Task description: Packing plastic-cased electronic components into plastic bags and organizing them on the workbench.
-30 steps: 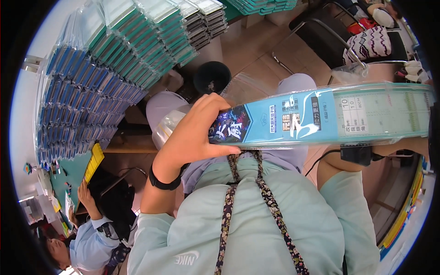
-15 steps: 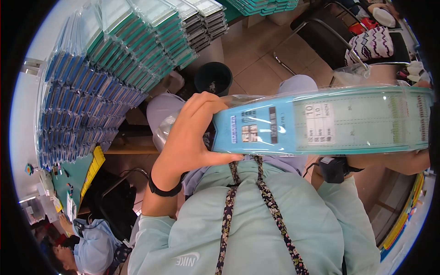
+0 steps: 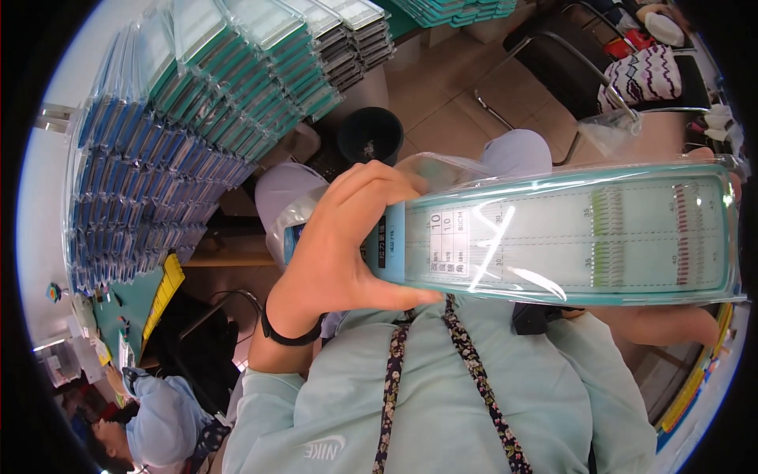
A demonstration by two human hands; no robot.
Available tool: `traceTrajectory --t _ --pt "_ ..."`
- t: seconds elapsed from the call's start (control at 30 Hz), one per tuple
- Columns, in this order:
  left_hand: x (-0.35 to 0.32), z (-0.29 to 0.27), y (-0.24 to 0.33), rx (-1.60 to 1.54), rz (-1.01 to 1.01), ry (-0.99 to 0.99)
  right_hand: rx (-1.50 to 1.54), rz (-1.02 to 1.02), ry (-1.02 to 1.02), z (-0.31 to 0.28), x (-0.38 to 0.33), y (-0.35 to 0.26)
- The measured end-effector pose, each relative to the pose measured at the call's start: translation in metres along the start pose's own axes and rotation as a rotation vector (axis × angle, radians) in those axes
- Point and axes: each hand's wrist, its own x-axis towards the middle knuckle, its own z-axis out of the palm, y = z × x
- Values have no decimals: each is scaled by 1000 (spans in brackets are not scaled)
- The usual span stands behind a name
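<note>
A long, flat teal case with a clear lid lies level in front of my chest, wrapped in clear plastic film. Through the lid show rows of fine green and red coils, perhaps fishing-hook rigs, beside a white label. My left hand is closed round its left end, thumb along the lower edge and fingers over the top. A blue card sits at that end, partly hidden by this hand. My right hand holds the right end from beneath, its fingers showing past the edges and the palm hidden behind the case.
Tall stacks of bagged blue cases and teal cases stand at left. A dark bin is on the tiled floor beyond my knees. Black chairs stand far right. Another person sits at a green table, lower left.
The case has shifted left through my left hand, covering much of the blue card and showing more of the coils. My right hand has come lower, and the lid now catches bright glare.
</note>
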Motion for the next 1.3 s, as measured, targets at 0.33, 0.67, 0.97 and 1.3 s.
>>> traceTrajectory --t 0.33,0.67,0.97,1.3 --pt "3 -1 11 4 -24 -16 -95 -89 197 -14 7 5" --pt "4 -6 17 75 -41 22 -27 116 541 -11 21 -8" --pt "16 -12 15 67 39 162 180 316 -687 -69 10 45" --pt "10 -12 -7 -482 -147 344 46 630 -1003 -15 -46 96"
